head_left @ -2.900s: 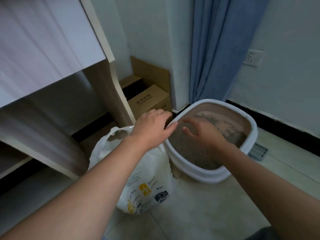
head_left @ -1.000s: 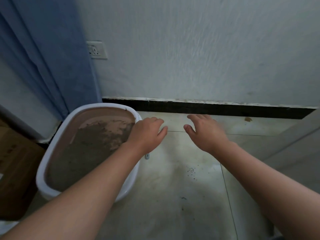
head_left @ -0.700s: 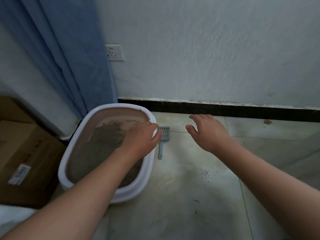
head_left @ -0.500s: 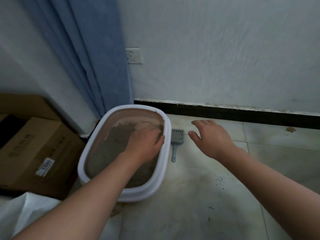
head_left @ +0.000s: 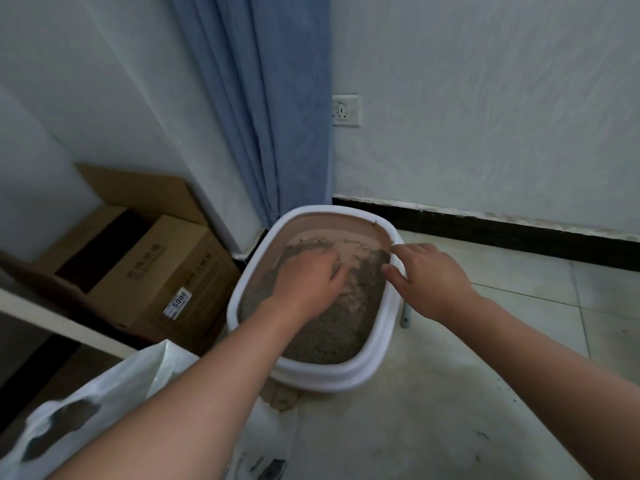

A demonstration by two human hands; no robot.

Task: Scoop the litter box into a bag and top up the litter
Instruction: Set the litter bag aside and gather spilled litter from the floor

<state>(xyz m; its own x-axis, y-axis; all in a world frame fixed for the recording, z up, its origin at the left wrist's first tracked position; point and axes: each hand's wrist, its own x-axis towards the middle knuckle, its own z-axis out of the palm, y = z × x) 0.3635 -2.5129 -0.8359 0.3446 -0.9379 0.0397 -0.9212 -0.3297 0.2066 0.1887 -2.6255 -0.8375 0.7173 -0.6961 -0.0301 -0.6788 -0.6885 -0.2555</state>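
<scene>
litter box [head_left: 388,344]: on the floor, before the curtain [head_left: 263,109]
cardboard box [head_left: 145,271]: left of it
bag [head_left: 114,389]: near left
scoop [head_left: 404,315]: just right of the litter box, mostly hidden
socket [head_left: 345,110]: on the wall behind

A blue curtain [head_left: 273,109] was hung in the corner; a wall socket [head_left: 345,110] was seen just right of it, cardboard boxes [head_left: 149,268] lower left.

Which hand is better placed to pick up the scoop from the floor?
Probably the right hand: it hovers open above the box's right rim, directly over the scoop. The left hand is above the litter.
</scene>
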